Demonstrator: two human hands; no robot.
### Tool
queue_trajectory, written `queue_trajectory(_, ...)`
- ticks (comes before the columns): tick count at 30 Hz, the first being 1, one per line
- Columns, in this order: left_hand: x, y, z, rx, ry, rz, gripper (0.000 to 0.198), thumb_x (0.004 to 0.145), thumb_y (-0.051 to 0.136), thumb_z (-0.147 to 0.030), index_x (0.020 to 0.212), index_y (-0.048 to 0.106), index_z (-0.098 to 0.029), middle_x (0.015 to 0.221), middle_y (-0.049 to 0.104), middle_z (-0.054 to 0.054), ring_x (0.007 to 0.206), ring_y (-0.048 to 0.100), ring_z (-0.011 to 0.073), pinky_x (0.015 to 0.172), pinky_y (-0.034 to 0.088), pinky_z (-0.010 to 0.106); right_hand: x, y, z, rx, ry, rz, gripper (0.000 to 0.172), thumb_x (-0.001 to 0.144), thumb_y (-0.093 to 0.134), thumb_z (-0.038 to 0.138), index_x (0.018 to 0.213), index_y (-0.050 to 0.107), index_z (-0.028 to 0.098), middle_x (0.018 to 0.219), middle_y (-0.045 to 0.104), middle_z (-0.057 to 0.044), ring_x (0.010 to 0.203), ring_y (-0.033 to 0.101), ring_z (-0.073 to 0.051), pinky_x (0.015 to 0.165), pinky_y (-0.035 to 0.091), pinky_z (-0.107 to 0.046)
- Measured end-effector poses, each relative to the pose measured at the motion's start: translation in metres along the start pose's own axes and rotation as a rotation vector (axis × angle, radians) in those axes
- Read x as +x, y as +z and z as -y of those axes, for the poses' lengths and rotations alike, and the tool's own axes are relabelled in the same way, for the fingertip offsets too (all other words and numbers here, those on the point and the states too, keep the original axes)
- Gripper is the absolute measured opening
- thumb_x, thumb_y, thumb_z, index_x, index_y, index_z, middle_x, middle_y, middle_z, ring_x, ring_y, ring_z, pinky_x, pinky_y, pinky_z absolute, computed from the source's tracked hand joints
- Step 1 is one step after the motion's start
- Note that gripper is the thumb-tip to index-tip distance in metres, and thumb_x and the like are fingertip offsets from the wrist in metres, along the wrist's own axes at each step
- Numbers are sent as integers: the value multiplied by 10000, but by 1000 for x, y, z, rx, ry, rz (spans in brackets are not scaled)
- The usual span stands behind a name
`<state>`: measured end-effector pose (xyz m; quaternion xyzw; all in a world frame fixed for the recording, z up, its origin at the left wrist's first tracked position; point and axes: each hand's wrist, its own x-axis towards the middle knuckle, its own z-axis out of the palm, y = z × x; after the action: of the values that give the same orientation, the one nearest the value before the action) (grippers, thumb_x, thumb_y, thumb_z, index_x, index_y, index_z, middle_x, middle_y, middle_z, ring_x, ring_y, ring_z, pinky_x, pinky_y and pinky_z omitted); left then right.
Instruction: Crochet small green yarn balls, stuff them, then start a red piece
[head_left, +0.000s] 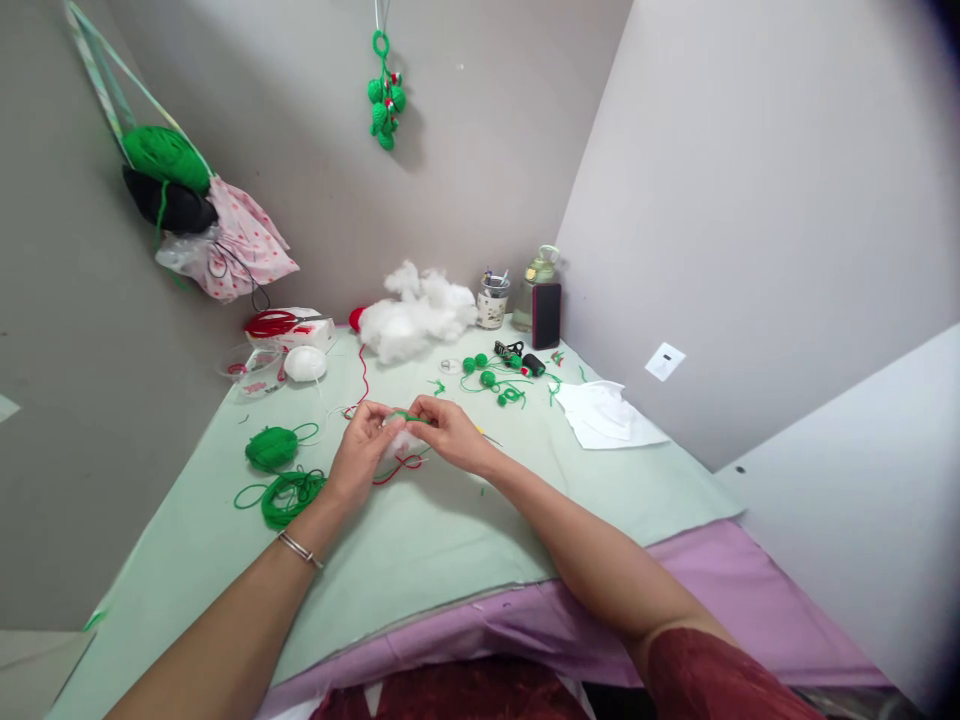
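My left hand (361, 447) and my right hand (451, 428) meet over the pale green cloth (420, 540), fingers pinched together. Between them they hold a small green crocheted piece (406, 417) with a tuft of white stuffing (401, 441) under it. A red yarn strand (397, 466) trails from below the hands and runs back toward the far side. A metal bangle (300, 549) sits on my left wrist. A ball of green yarn (271, 448) and a loose green yarn coil (289, 495) lie just left of my left hand.
A heap of white stuffing (416, 312) lies at the back, beside a cup of tools (492, 301), a bottle (535, 285) and a dark phone (546, 315). Small green crocheted balls (491, 378) and white paper (604, 413) sit right. Green ornaments (385, 100) hang on the wall.
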<state>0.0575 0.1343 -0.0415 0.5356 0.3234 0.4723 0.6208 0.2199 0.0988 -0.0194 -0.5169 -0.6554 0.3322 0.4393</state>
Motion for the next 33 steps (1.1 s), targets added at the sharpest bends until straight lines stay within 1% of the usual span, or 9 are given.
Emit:
queue_trajectory(7, 4, -5, 2, 37, -22, -84, 324, 677, 810, -319, 835, 548, -212, 682, 587, -75, 491, 476, 76, 443, 369, 186, -10, 8, 18, -49, -33, 79, 130, 886, 513, 257, 771, 552, 212, 609, 439, 69, 590, 388, -119, 583, 289, -254)
queue_trajectory(11, 4, -6, -1, 17, -96, -101, 276, 665, 753, -314, 785, 525, -215, 622, 577, -70, 456, 488, 95, 395, 341, 191, -10, 6, 17, -122, -38, 78, 43, 864, 553, 195, 856, 584, 223, 604, 450, 83, 591, 396, -122, 603, 284, -252)
queue_trajectory(14, 3, -5, -4, -17, -141, -75, 248, 661, 723, -304, 761, 517, -209, 606, 590, -60, 441, 492, 90, 403, 345, 192, -7, 0, 11, -178, -24, 57, 70, 833, 641, 186, 885, 616, 226, 599, 451, 90, 609, 396, -122, 631, 275, -252)
queue_trajectory(16, 1, -3, -4, -37, -154, -51, 231, 671, 711, -290, 768, 518, -207, 603, 600, -55, 452, 510, 92, 421, 361, 192, -5, -2, 8, -190, -12, 44, 59, 853, 673, 241, 825, 627, 218, 596, 453, 83, 615, 393, -120, 641, 276, -254)
queue_trajectory(19, -3, 2, -6, -61, -158, -13, 227, 686, 715, -284, 787, 528, -206, 602, 611, -49, 486, 549, 106, 454, 400, 203, -4, -2, 6, -180, 15, 8, 160, 878, 660, 279, 743, 617, 204, 587, 436, 78, 610, 375, -114, 631, 271, -255)
queue_trajectory(23, -6, 6, -11, -83, -144, 52, 288, 761, 738, -399, 782, 527, -204, 638, 630, -32, 557, 597, 124, 538, 476, 240, -2, 1, 4, -147, 63, -57, 183, 837, 666, 267, 688, 589, 194, 573, 428, 81, 594, 359, -107, 605, 263, -256)
queue_trajectory(26, -7, 5, -15, -69, -142, 105, 348, 752, 798, -429, 829, 547, -201, 648, 664, -20, 594, 615, 132, 593, 498, 251, -1, -1, 1, -112, 90, -82, 197, 822, 660, 286, 670, 579, 191, 571, 443, 79, 585, 356, -104, 589, 258, -256)
queue_trajectory(30, -5, 1, -14, -18, -130, 115, 380, 729, 827, -429, 852, 550, -200, 617, 699, -3, 569, 628, 142, 580, 474, 248, 1, -5, 0, -44, 85, -44, 250, 865, 625, 352, 678, 575, 194, 564, 429, 77, 576, 345, -109, 574, 266, -254)
queue_trajectory(33, -1, -1, -8, 29, -99, 87, 370, 722, 813, -420, 835, 531, -210, 578, 687, -14, 506, 619, 156, 538, 448, 259, -1, -2, 4, 23, 69, 33, 250, 905, 582, 330, 697, 591, 192, 585, 501, 59, 592, 391, -118, 586, 312, -248)
